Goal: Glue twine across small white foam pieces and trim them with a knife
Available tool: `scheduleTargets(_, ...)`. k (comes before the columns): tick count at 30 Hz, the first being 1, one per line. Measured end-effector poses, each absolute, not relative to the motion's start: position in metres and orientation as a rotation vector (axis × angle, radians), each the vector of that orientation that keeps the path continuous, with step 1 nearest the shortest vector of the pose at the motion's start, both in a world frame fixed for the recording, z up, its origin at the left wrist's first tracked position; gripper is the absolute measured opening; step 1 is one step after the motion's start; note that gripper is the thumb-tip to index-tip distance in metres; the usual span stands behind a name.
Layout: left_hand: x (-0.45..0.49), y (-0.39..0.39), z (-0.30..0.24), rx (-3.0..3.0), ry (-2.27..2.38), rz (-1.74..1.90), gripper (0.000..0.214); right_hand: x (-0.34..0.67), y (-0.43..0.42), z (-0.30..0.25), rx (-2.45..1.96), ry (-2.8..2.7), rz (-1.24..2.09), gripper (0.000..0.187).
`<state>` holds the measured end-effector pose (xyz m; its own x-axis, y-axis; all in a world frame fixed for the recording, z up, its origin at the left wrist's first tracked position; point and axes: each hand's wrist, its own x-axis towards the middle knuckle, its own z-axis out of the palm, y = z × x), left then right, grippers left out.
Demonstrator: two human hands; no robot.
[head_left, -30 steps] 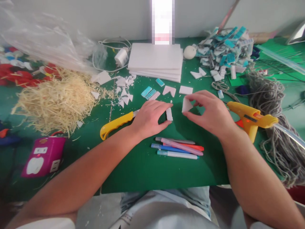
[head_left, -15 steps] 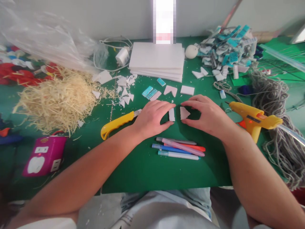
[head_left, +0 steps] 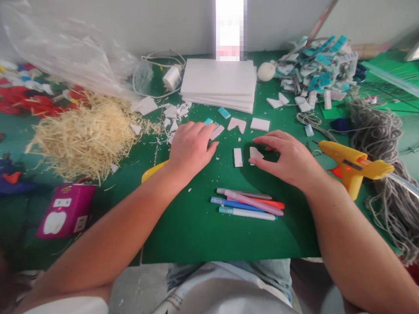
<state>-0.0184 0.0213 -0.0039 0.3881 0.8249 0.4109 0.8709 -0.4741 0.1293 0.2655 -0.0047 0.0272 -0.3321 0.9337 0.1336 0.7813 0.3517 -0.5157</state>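
Over a green table, mid-frame, the right hand is spread around a jagged white piece. The left hand, centre-left, is loosely spread.

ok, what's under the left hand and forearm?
Past the left forearm, part of a yellow handle; beyond the left hand, part of a blue piece. The rest is covered.

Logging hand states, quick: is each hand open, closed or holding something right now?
Left hand: open, nothing visibly held.
Right hand: open at the jagged white piece; whether the thumb touches it cannot be told.
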Motion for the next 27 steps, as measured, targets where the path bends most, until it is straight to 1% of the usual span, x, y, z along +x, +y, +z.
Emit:
scheduleTargets(5, -0.016, 0.018, 0.000, -2.604, -1.473, -0.625, 0.029, 0.266, -0.004, 0.026, -1.476, -2.213, 0.519, 0.040)
scheduleTargets(10, -0.017, 0.020, 0.000, -2.626, -1.455, -0.765, 0.035, 0.265, -0.003, 0.026, -1.479, -2.211, 0.525, 0.039)
scheduleTargets(13, -0.018, 0.022, -0.003, -2.583, -1.508, -0.736, 0.041, 0.265, -0.003, 0.026, -1.483, -2.210, 0.522, 0.039)
scheduleTargets(18, -0.020, 0.024, -0.009, -2.498, -1.596, -0.672, 0.036, 0.266, -0.003, 0.027, -1.468, -2.222, 0.523, 0.038)
scheduleTargets(23, -0.021, 0.026, -0.011, -2.419, -1.594, -0.707, 0.034, 0.267, -0.003, 0.026, -1.471, -2.212, 0.512, 0.039)
scheduleTargets(27, -0.020, 0.024, -0.002, -2.418, -1.549, -0.746, 0.034, 0.266, -0.003, 0.024, -1.448, -2.221, 0.508, 0.037)
